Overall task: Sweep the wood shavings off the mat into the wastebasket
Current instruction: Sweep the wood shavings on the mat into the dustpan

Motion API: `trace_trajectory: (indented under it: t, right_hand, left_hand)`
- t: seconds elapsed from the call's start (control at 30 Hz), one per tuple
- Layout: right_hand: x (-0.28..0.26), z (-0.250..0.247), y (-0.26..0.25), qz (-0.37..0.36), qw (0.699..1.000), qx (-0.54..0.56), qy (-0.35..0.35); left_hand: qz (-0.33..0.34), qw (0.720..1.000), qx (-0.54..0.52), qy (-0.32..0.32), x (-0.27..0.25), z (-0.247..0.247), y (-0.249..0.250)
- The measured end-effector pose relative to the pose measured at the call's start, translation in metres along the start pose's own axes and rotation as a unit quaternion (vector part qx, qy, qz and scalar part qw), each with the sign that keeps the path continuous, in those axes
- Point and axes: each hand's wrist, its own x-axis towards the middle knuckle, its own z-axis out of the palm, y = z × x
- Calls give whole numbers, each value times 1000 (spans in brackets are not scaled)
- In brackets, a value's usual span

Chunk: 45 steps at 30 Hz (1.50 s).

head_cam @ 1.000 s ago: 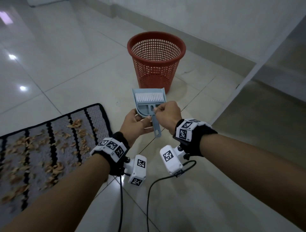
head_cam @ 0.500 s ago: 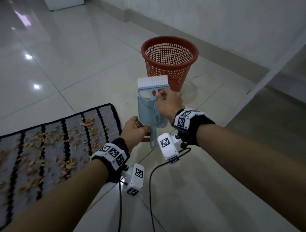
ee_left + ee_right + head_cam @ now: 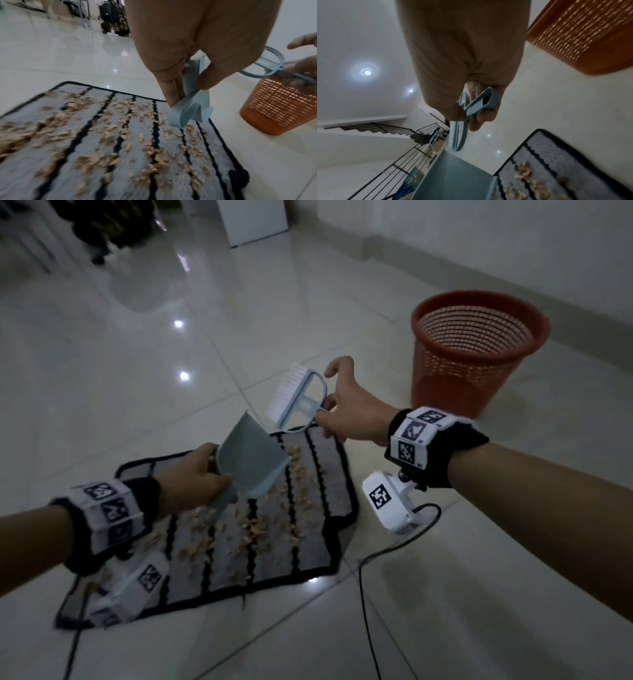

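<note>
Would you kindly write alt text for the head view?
A left hand holds a dustpan and a right hand a brush above a striped mat strewn with wood shavings. An orange wastebasket stands nearby.

Wastebasket (image 3: 476,354) right of mat (image 3: 308,542)

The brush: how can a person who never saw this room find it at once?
Start at the striped mat covered with wood shavings. Above its far edge, the right hand pinches the brush by its handle. Unlike the solid dustpan beside it, it has white bristles.
</note>
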Motion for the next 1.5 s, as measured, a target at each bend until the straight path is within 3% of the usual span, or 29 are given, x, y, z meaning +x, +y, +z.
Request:
trace_trajectory:
  t: [0.13,0.37,0.6,0.8,1.0,1.23,1.5]
  right_hand:
    - [27,46,-37,-24,998,-44,-32]
    - [90,155,-101,-85,982,-167,-15]
    - [129,269,-157,-171,956,-193,-137]
    - [132,321,-163,-227,888,-254,-309]
    - [148,352,-139,-324,821,-285,-373]
    - [170,414,-131,-330,833,-214,-390]
    - [179,451,-103,-384,779,-217,-445]
  left_hand:
    - [-37,999,-22,10,-25,-56,-53]
    - [-68,993,-78,60,-58,-114,-159]
    - [-124,978,-122,118,-97,-140,-252]
    - [-205,954,-172,134,-117,-123,-290]
    - [-221,956,-151,116,-138,-95,-309]
    - [-272,943,-149,119,-139,-29,-315]
    - [-315,921,-204,103,-123,4,-320]
